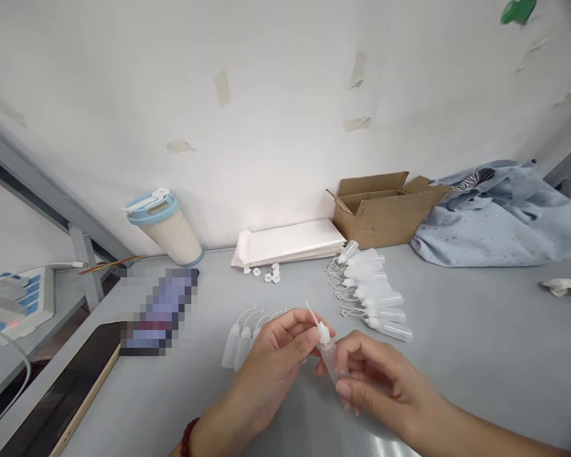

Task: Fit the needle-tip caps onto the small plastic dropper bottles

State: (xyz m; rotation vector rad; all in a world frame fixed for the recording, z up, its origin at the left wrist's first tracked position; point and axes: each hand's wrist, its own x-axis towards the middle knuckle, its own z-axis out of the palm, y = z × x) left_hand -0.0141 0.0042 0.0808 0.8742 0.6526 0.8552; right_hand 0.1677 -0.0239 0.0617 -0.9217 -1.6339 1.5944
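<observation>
A small translucent squeeze bottle [332,363] with a white cap and a thin tip is held between my two hands above the grey table. My left hand [278,362] pinches it at the cap, thumb and fingertips closed around the neck. Lower down, my right hand [378,381] grips the bottle's body between thumb and fingers. Behind my left hand a row of similar bottles [231,346] lies partly hidden. More bottles with strap caps [375,293] lie in a column beyond my right hand. Several small white caps [268,277] sit near the wall.
White flat packets [290,244] are stacked against the wall beside an open cardboard box [385,212]. Grey-blue cloth [499,219] is heaped at the right. On the left stand a tumbler [171,235], a pixelated phone-like device [159,311], a dark phone [66,393] and a power strip [40,295].
</observation>
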